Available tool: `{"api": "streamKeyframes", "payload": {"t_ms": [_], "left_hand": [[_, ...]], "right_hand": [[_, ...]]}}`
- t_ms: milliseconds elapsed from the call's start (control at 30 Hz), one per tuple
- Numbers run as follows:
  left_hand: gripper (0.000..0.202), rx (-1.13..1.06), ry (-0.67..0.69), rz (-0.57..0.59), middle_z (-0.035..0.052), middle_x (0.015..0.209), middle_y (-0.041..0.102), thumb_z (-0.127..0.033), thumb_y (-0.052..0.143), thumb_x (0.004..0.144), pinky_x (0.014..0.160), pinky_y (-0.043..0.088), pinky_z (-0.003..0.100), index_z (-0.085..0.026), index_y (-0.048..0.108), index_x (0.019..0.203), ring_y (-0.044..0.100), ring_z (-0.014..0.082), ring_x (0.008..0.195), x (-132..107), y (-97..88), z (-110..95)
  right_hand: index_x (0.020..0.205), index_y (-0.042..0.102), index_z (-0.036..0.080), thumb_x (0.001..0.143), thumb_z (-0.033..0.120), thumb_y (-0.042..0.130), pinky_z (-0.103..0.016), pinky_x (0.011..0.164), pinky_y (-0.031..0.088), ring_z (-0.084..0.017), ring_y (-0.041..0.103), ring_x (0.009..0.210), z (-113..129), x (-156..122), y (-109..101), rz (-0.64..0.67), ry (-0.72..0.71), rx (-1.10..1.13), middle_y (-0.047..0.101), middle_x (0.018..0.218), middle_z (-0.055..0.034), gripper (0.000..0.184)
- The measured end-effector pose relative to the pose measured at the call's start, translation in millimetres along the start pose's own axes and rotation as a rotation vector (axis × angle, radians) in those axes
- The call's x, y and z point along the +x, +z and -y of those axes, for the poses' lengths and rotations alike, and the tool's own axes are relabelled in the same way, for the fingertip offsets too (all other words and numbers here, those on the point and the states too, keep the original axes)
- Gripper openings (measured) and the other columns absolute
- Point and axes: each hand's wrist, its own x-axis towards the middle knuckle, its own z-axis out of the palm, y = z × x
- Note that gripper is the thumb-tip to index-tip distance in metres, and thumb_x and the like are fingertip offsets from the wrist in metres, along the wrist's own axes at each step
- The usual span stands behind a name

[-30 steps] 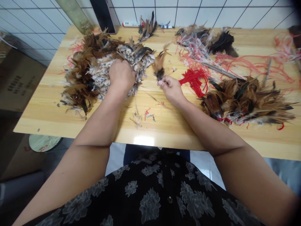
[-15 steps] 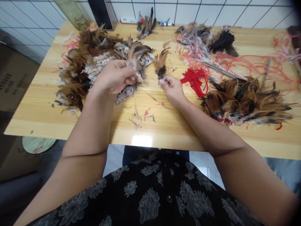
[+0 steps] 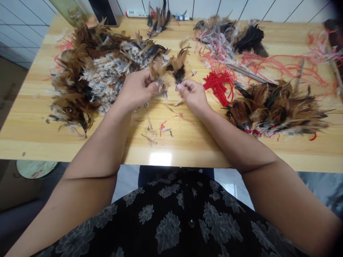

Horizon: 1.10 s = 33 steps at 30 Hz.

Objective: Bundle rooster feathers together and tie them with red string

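My right hand (image 3: pixel 193 93) pinches a small bunch of brown and black feathers (image 3: pixel 179 67) by its lower end, tips pointing up and away. Just left of it, my left hand (image 3: pixel 140 89) is closed on pale brown feathers (image 3: pixel 160 73), which are slightly blurred. The two bunches are close together, and I cannot tell whether they touch. Beyond and left of my left hand spreads a large heap of brown, black and whitish feathers (image 3: pixel 102 76). A bundle of red strings (image 3: pixel 219 85) lies right of my right hand.
Tied feather bunches (image 3: pixel 278 110) lie at the right, below thin sticks (image 3: pixel 250 74) and tangled pink string (image 3: pixel 289 62). Farther back are black feathers (image 3: pixel 250 39), a red-and-white marker (image 3: pixel 139 14) and a dark upright phone-like slab (image 3: pixel 104 12). Scraps (image 3: pixel 163 128) litter the table's near middle.
My left hand has moved right, away from the large heap, bringing its feathers close to the bunch in my right hand. The right hand keeps its pinch. The view has shifted slightly.
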Motion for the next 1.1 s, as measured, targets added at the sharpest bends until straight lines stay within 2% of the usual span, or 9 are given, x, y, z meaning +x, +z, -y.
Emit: {"api": "streamKeyframes", "payload": {"t_ms": [133,233,367,467,600,700,800,900,1100], "left_hand": [[0.06,0.203,-0.023,-0.182,-0.0024,0.07,0.057,-0.069,0.105,0.096,0.107,0.052,0.049,-0.027,0.064,0.087,0.059,0.0267,0.088,1,-8.2,2],[0.053,0.305,-0.009,-0.262,0.0006,0.083,0.063,-0.067,0.106,0.095,0.11,0.051,0.056,-0.029,0.069,0.096,0.058,0.0284,0.087,0,-2.2,-14],[0.041,0.215,0.14,0.04,0.0068,0.106,0.071,-0.065,0.099,0.102,0.111,0.053,0.055,-0.031,0.078,0.106,0.067,0.0352,0.108,-7,26.2,-36],[0.021,0.288,0.25,0.206,0.0092,0.109,0.074,-0.043,0.097,0.101,0.105,0.058,0.055,-0.029,0.081,0.106,0.071,0.0377,0.111,-14,51.6,-41],[0.013,0.437,0.337,0.255,0.0095,0.112,0.077,-0.017,0.081,0.101,0.111,0.059,0.059,-0.029,0.081,0.106,0.074,0.0397,0.117,-20,72.9,-40],[0.014,0.51,0.375,0.272,0.0112,0.109,0.076,-0.015,0.071,0.104,0.107,0.059,0.06,-0.027,0.077,0.1,0.074,0.0401,0.115,-20,79.4,-38],[0.015,0.5,0.378,0.265,0.0117,0.108,0.075,-0.015,0.07,0.105,0.106,0.059,0.06,-0.028,0.071,0.097,0.071,0.04,0.114,-17,76.9,-32],[0.013,0.373,0.327,0.152,0.0096,0.106,0.073,-0.024,0.073,0.11,0.108,0.057,0.06,-0.03,0.067,0.101,0.068,0.0374,0.11,-11,63.0,-26],[0.021,0.246,0.184,0.088,0.0106,0.107,0.075,-0.053,0.076,0.116,0.113,0.055,0.058,-0.034,0.073,0.107,0.068,0.0419,0.131,-8,30.0,-42]], "right_hand": [[0.094,0.07,0.025,0.112,0.076,0.075,-0.034,0.076,0.046,-0.017,0.048,0.078,-5,0,-2,-0.026,-0.03,0.018,0.047,0.077,0.0023,0.054],[0.094,0.069,0.025,0.109,0.087,0.07,-0.035,0.078,0.051,-0.017,0.049,0.079,-9,2,-4,-0.039,-0.025,0.017,0.046,0.077,0.0016,0.064],[0.097,0.069,0.024,0.111,0.089,0.065,-0.035,0.083,0.055,-0.017,0.056,0.085,-13,5,-5,-0.072,-0.04,0.016,0.052,0.083,0.0002,0.067],[0.1,0.069,0.022,0.118,0.079,0.061,-0.035,0.091,0.057,-0.017,0.06,0.092,-13,6,-5,-0.089,-0.07,0.01,0.058,0.092,-0.0007,0.06],[0.098,0.071,0.02,0.123,0.054,0.066,-0.034,0.089,0.055,-0.016,0.057,0.087,-8,5,-5,-0.101,-0.038,0.011,0.059,0.09,-0.0002,0.042],[0.098,0.071,0.022,0.122,0.054,0.067,-0.035,0.091,0.057,-0.017,0.058,0.087,-6,4,-5,-0.091,-0.042,-0.014,0.059,0.088,-0.0002,0.041],[0.097,0.069,0.024,0.12,0.065,0.068,-0.035,0.091,0.058,-0.018,0.058,0.089,-8,3,-5,-0.073,-0.048,-0.033,0.055,0.086,-0.0001,0.047],[0.096,0.069,0.024,0.115,0.075,0.071,-0.035,0.089,0.057,-0.019,0.057,0.089,-9,2,-6,-0.065,-0.04,-0.039,0.052,0.084,-0.0001,0.054],[0.095,0.07,0.023,0.119,0.064,0.069,-0.034,0.088,0.052,-0.017,0.054,0.088,-5,0,-4,-0.033,-0.038,-0.068,0.051,0.083,0.0006,0.048]]}}
